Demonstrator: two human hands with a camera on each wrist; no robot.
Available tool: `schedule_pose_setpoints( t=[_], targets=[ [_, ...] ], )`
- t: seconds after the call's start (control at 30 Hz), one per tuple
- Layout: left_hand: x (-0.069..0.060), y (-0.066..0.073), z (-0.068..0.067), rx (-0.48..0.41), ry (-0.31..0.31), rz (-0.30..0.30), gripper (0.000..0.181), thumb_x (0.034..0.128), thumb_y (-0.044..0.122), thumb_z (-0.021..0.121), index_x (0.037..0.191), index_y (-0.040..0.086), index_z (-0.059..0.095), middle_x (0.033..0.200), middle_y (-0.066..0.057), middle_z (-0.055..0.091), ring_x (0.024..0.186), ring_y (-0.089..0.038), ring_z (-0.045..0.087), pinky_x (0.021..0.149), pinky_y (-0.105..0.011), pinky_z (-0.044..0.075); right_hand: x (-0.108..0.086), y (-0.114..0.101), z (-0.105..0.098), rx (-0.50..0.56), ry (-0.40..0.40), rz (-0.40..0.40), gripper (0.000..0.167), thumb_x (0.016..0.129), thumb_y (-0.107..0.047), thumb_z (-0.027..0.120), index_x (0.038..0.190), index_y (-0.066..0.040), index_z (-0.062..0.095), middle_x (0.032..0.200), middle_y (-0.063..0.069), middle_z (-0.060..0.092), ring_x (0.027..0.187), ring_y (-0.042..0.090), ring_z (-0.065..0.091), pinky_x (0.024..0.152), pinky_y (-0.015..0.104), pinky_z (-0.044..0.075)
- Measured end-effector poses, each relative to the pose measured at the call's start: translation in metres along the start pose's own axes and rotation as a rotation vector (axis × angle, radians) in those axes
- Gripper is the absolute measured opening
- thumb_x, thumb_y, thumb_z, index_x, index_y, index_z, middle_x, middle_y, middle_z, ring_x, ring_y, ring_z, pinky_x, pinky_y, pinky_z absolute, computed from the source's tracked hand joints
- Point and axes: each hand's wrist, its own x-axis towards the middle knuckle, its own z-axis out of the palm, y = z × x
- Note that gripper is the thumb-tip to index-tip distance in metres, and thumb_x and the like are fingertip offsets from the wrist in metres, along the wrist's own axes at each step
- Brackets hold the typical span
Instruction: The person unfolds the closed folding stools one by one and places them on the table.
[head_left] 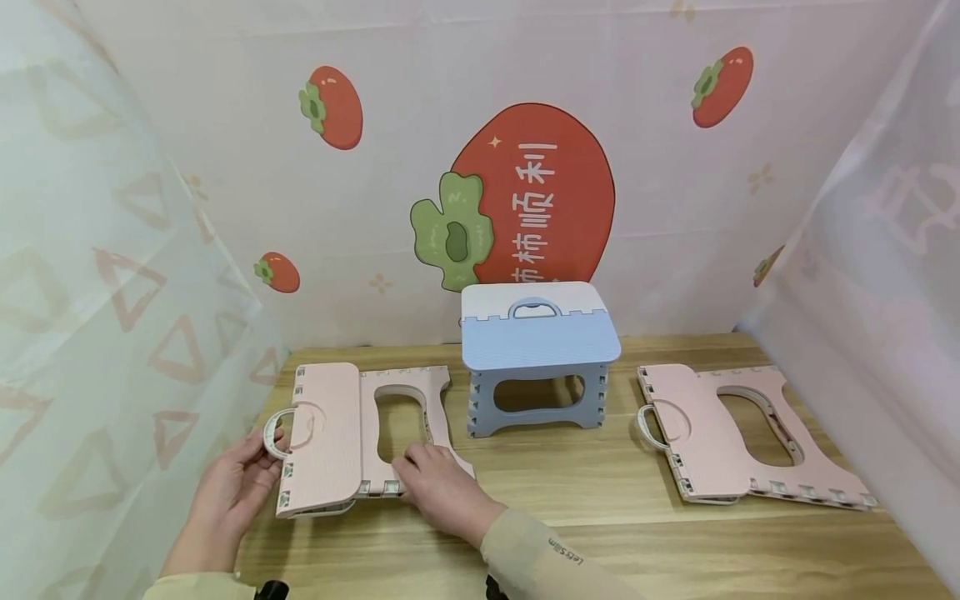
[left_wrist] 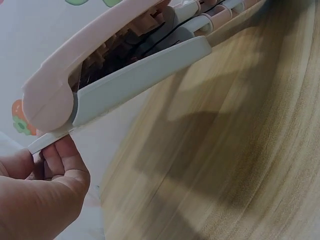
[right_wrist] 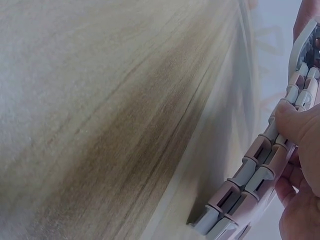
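Observation:
On the left side of the table lies a pink and white folding step stool [head_left: 328, 442], folded flat. Its white carry handle [head_left: 274, 433] is pinched between the thumb and fingers of my left hand [head_left: 238, 486], as the left wrist view also shows. My right hand [head_left: 442, 490] grips the stool's leg panel [right_wrist: 245, 182] near its front edge. Its thumb [right_wrist: 292, 120] lies on the hinged edge, and its fingers reach toward the panel's opening. In the left wrist view, the stool's near end sits raised over the wood.
A blue and white folding stool [head_left: 540, 342] stands unfolded at the back middle. Another pink folding stool [head_left: 701, 433] lies folded flat on the right. Behind the wooden table [head_left: 570, 533] hangs a cloth backdrop [head_left: 390, 208] with printed persimmons, and cloth walls flank both sides.

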Motion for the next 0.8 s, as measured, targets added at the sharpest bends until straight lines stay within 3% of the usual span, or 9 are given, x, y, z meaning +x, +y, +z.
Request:
schedule_pose_setpoints(
  t=[0.8],
  targets=[
    [0.006, 0.002, 0.022, 0.032, -0.074, 0.073, 0.025, 0.1078, 0.003, 0.045, 0.109, -0.005, 0.068, 0.099, -0.016, 0.069, 0.091, -0.021, 0.067, 0.083, -0.025, 0.057, 0.000, 0.004, -0.010, 0.063, -0.032, 0.022, 0.024, 0.098, -0.029, 0.069, 0.115, -0.015, 0.059, 0.108, -0.003, 0.054, 0.100, 0.011, 0.054, 0.099, 0.029, 0.049]
  ],
)
